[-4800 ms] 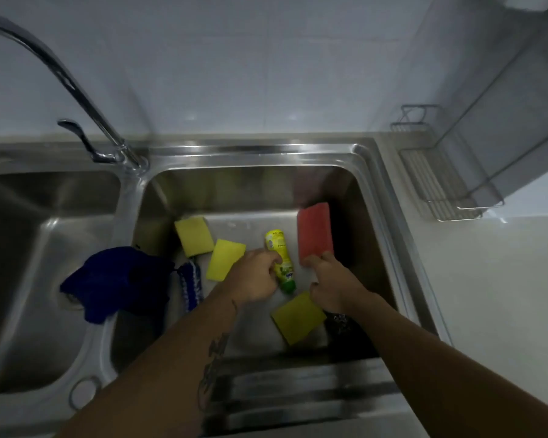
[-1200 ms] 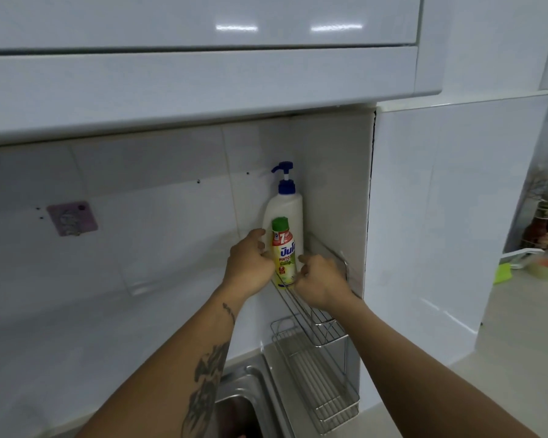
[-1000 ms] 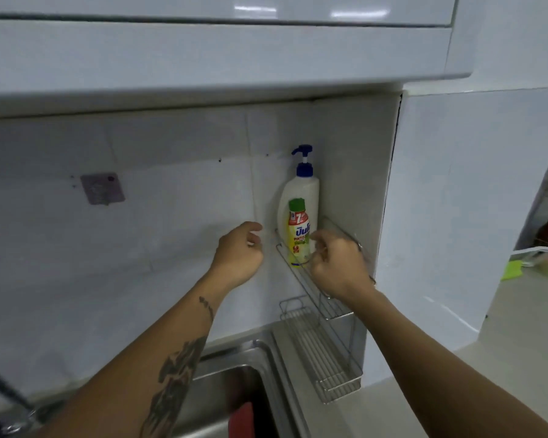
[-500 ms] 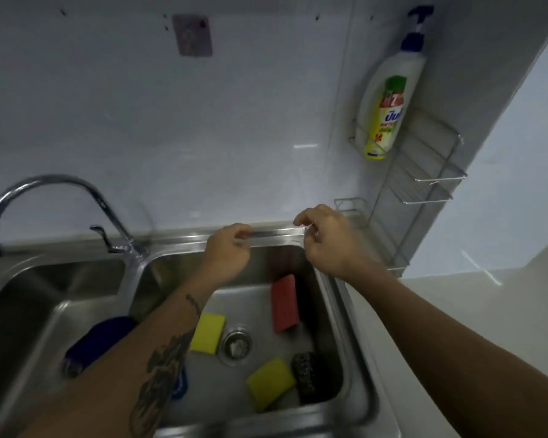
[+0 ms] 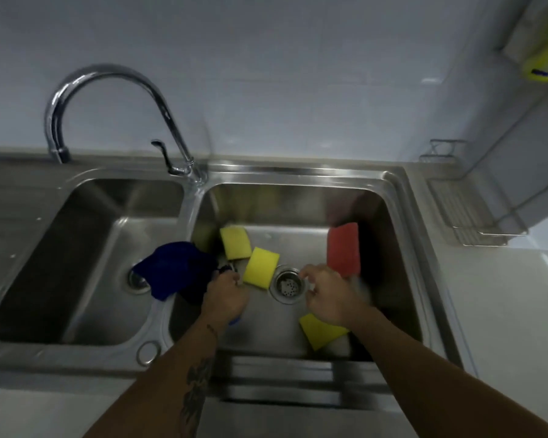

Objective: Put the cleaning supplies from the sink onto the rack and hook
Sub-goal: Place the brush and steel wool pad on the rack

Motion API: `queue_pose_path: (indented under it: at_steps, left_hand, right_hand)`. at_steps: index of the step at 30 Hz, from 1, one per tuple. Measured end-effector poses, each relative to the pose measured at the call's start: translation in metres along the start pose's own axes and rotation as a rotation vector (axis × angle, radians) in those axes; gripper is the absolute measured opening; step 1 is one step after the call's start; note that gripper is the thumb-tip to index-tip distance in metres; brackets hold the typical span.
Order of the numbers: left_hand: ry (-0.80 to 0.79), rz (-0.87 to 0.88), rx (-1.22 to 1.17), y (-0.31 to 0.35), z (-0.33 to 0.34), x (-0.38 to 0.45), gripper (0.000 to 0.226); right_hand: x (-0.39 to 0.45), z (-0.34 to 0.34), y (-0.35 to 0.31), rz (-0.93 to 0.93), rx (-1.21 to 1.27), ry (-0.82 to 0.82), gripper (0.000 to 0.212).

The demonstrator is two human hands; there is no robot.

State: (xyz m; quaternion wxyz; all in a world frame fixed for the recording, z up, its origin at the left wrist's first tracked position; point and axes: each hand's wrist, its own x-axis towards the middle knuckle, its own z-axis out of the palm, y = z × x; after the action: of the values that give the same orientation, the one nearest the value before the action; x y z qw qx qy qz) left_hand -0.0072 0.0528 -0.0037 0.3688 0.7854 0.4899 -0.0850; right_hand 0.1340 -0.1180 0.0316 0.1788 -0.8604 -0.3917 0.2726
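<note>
A steel double sink (image 5: 298, 177) is set in a pale counter (image 5: 503, 311) under a white tiled wall, with the wire rack (image 5: 465, 213) at 3 o'clock. The right basin holds the supplies: two yellow sponges (image 5: 234, 242) overlapping at 11 o'clock of the drain (image 5: 287, 282), a red sponge (image 5: 343, 248) at 2 o'clock, a third yellow one at 5 o'clock, partly under the right forearm. A blue cloth (image 5: 173, 268) drapes over the divider at 9 o'clock.

The left hand (image 5: 225, 297) is curled beside the cloth's dark edge and something small; whether it grips anything I cannot tell. The right hand (image 5: 331, 295) hovers loosely curled and blurred, just beside the red sponge, seemingly empty.

The sponges look light, soft and probably wet: pinching across the short sides should hold them. The cloth is limp, so gathering it from a bunched fold or corner would suit the hook.
</note>
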Motion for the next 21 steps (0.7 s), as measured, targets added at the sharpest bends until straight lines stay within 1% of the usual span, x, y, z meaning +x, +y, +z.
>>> queue_pose_path:
  at_steps: [1,2,3,6,9,11,14,19,21]
  left_hand:
    - [-0.004,-0.039,0.012,-0.007,0.004,0.005,0.023]
    - [-0.025,-0.081,0.01,-0.012,0.009,0.01,0.022]
    - [-0.049,-0.113,0.002,-0.02,0.016,0.018,0.027]
    - [-0.092,-0.121,0.045,-0.03,0.033,0.027,0.059]
    - [-0.099,-0.082,0.137,-0.032,0.046,0.029,0.074]
    - [-0.128,-0.112,0.201,-0.032,0.054,0.036,0.075]
    - [-0.122,-0.118,0.288,-0.033,0.065,0.047,0.072]
    - [-0.041,-0.06,0.402,-0.038,0.072,0.06,0.064]
    - [-0.033,-0.037,0.427,-0.038,0.07,0.059,0.066]
  right_hand:
    - [0.003,0.01,0.001,0.007,0.002,-0.014,0.042]
    - [0.006,0.019,0.001,0.013,0.006,-0.027,0.043]
    - [0.008,0.027,0.002,0.014,0.006,-0.042,0.044]
    - [0.015,0.045,0.007,0.027,0.03,-0.108,0.047]
    - [0.021,0.059,0.013,0.06,0.053,-0.156,0.049]
    - [0.025,0.066,0.018,0.078,0.073,-0.167,0.047]
    - [0.032,0.074,0.026,0.097,0.101,-0.164,0.045]
    - [0.032,0.08,0.035,0.127,0.128,-0.185,0.048]
    - [0.029,0.078,0.035,0.132,0.136,-0.188,0.048]
